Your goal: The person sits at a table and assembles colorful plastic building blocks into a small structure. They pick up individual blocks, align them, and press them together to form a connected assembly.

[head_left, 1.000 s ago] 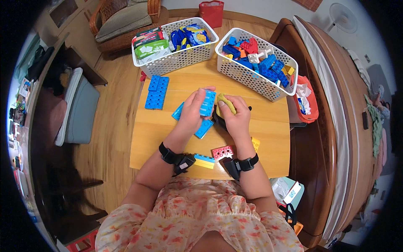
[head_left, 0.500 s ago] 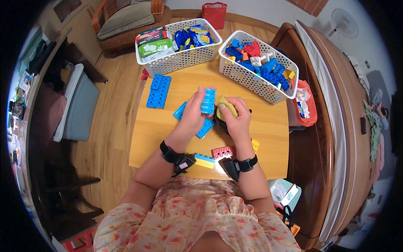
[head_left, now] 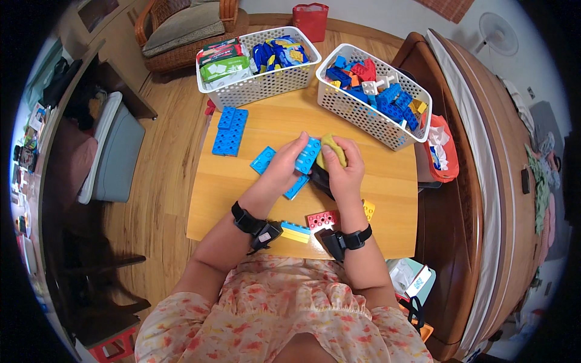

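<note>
My left hand (head_left: pixel 281 169) grips a light-blue building brick (head_left: pixel 308 156), studs showing, above the middle of the table. Against its right side my right hand (head_left: pixel 347 172) clasps a yellow cloth (head_left: pixel 330 154), bunched between thumb and fingers. A dark object (head_left: pixel 321 180) sits beneath the cloth, mostly hidden by the hand; its kind is unclear. Two more blue bricks lie by my left hand, one flat brick (head_left: pixel 262 160) to the left and another (head_left: pixel 296 187) below, partly covered. Close to my wrists are a red brick (head_left: pixel 321 220), a yellow brick (head_left: pixel 368 209) and a blue-and-yellow stack (head_left: pixel 295 232).
Blue bricks (head_left: pixel 229 134) lie at the table's (head_left: pixel 218 193) far left. Beyond stand two white perforated baskets, one (head_left: pixel 266 85) with packets, the other (head_left: pixel 369 118) full of bricks. An orange bag (head_left: pixel 445 151) hangs at the right, beside a wooden bed frame (head_left: pixel 451 254).
The blue brick has tilted and moved slightly down and to the right in my left hand. My right hand and the cloth have shifted a little right.
</note>
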A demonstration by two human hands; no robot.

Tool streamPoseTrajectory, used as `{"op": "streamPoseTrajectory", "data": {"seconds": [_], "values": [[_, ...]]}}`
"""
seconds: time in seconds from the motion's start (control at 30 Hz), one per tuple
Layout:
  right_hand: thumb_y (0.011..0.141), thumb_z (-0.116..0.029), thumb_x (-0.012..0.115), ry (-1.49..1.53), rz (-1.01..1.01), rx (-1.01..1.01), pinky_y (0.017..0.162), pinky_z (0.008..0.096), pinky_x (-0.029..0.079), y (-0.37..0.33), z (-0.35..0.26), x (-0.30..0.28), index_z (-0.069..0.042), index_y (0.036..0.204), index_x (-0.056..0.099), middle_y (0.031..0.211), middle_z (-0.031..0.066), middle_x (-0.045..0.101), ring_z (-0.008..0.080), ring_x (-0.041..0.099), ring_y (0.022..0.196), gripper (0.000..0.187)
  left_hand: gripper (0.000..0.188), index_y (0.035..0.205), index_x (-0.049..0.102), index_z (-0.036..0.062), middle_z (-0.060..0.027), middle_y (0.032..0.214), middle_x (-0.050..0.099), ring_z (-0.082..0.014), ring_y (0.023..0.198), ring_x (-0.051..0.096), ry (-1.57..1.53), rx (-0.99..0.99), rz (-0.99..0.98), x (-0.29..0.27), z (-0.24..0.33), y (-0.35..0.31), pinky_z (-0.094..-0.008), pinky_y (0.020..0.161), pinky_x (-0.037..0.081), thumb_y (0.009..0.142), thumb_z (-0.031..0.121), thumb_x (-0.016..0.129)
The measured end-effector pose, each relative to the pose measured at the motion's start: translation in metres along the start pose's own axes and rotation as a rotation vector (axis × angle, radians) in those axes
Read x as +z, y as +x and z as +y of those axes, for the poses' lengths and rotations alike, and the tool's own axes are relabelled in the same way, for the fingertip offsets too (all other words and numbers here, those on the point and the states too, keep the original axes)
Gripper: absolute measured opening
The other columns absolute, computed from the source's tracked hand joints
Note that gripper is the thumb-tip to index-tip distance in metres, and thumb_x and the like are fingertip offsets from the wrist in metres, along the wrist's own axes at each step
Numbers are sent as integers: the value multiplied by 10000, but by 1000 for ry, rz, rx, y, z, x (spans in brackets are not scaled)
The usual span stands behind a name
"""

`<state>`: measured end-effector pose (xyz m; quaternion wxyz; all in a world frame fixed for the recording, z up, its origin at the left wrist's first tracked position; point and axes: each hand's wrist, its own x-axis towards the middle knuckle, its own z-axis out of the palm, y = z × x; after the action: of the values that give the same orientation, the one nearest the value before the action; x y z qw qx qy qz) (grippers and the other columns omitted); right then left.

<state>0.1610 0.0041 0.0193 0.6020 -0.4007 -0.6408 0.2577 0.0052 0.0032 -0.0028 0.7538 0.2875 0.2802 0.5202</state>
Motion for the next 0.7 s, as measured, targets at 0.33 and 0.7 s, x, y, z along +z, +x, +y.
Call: {"op": "streamPoseTrajectory", "data": {"seconds": [0.33,0.7], "values": [[779,-75,767,-45,-291,-46,795,342,527,-8,-12,4,-55,995,715,985,125,640,273,649,914,223,506,1315,532,8,-95,1115,640,-180,1025,618,-176,166,70,-9,2,6,-347,924,502,1047,427,443],[841,-85,718,66,40,123,827,336,499,3,3,-4,18,1000,681,963,129,651,249,636,907,192,440,1306,556,-6,-42,1044,653,-108,884,625,261,148,20,7,17,-9,-243,760,508,916,145,692]]}}
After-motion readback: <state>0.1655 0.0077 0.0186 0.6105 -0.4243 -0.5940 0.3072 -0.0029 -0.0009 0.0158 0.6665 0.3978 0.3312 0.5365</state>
